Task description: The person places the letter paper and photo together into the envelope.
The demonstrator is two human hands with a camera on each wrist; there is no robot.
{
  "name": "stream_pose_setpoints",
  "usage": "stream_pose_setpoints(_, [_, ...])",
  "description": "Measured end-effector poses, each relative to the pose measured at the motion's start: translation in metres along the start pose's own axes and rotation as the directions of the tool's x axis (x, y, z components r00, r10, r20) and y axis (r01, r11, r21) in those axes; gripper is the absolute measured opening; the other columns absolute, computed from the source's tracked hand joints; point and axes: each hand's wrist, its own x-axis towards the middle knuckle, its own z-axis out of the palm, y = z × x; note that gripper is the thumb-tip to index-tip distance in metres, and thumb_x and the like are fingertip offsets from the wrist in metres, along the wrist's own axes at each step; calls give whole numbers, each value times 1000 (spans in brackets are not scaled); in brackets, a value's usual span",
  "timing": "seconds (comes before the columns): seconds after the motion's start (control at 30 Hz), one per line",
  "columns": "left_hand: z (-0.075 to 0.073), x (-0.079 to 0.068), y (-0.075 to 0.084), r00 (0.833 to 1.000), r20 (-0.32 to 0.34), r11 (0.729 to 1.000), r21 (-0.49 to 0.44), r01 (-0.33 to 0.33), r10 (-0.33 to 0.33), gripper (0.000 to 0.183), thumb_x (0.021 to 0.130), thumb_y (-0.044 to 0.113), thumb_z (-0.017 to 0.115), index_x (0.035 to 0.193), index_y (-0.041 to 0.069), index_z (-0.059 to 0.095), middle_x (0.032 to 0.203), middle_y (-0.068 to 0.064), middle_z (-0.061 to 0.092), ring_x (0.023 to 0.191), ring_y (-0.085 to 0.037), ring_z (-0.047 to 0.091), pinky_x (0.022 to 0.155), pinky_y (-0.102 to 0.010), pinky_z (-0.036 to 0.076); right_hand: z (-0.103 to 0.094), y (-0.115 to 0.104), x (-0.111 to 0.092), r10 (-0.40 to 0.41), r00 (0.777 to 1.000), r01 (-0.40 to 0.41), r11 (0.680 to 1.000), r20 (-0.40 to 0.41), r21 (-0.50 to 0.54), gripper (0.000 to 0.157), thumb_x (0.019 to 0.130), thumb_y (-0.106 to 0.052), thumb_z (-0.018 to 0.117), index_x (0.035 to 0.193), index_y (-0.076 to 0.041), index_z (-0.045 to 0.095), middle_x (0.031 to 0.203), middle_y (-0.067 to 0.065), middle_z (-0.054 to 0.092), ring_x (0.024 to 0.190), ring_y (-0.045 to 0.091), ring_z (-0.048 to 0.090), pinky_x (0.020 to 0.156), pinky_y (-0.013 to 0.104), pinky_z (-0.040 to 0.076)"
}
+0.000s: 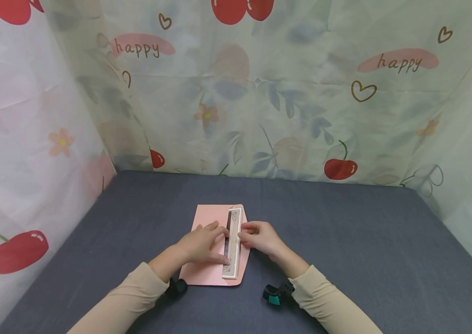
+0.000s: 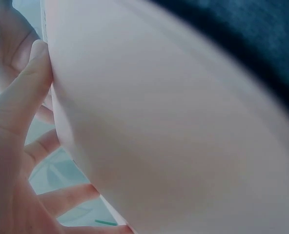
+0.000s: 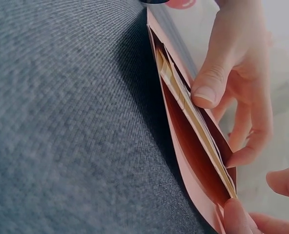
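Observation:
A pink envelope (image 1: 209,214) lies on the dark table, its rounded flap to the right. From its mouth sticks a white card-like stack (image 1: 232,241) with ornate corner patterns; pale yellowish layers (image 3: 183,97) show along its edge. My left hand (image 1: 202,243) rests over the envelope, thumb and fingers spread and touching the mouth's edge beside the stack. At the stack's right edge, my right hand (image 1: 262,237) touches with a fingertip, while another finger stands apart from it. The envelope (image 2: 159,97) fills much of the left wrist view. What lies deeper inside is hidden.
A dark cloth (image 1: 344,255) covers the table. Printed curtains (image 1: 240,93) with cherries and hearts hang behind it and along both sides. Black bands with devices (image 1: 275,294) sit at the wrists, close above the cloth.

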Motion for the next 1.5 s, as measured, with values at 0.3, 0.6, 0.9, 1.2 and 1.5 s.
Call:
stream_pose_setpoints(0.3, [1,0,-1,1000,-1,1000,-4,-2,2,58,70,54,74,115,25,52,143,-20,41,125,-36,50,112,-56,26,2,-2,-3,1,1000,-1,1000,5,-5,39,87,-11,63,119,10,55,105,23,66,84,19,68,74,32,58])
stream_pose_setpoints(0.6, [0,-1,0,1000,-1,1000,-15,-5,5,58,71,53,74,115,24,52,144,-20,41,125,-36,50,112,-56,25,4,-1,0,-5,1000,5,1000,15,-10,40,86,-11,63,120,10,55,105,23,66,83,17,68,73,32,58])
stream_pose_setpoints(0.9, [-1,-2,2,1000,0,1000,-8,1,-1,58,70,53,74,115,25,51,144,-19,40,122,-37,52,111,-57,26,8,-3,1,4,1000,-4,1000,16,-2,40,86,-10,62,120,9,55,105,21,65,83,15,66,72,31,58])
stream_pose_setpoints(1.2, [-2,-2,2,1000,3,1000,-13,9,-8,57,71,52,74,116,25,52,144,-20,40,122,-38,52,111,-57,26,10,-4,2,13,1000,-13,1000,24,5,39,86,-10,62,120,9,55,105,21,65,85,18,67,73,32,58])
stream_pose_setpoints(1.5, [-2,-2,2,1000,5,1000,-18,-1,1,56,71,51,74,115,24,52,144,-19,40,122,-37,52,111,-58,27,12,-5,4,6,999,-7,1000,34,15,40,86,-10,62,120,10,55,105,23,66,85,18,68,73,32,58])
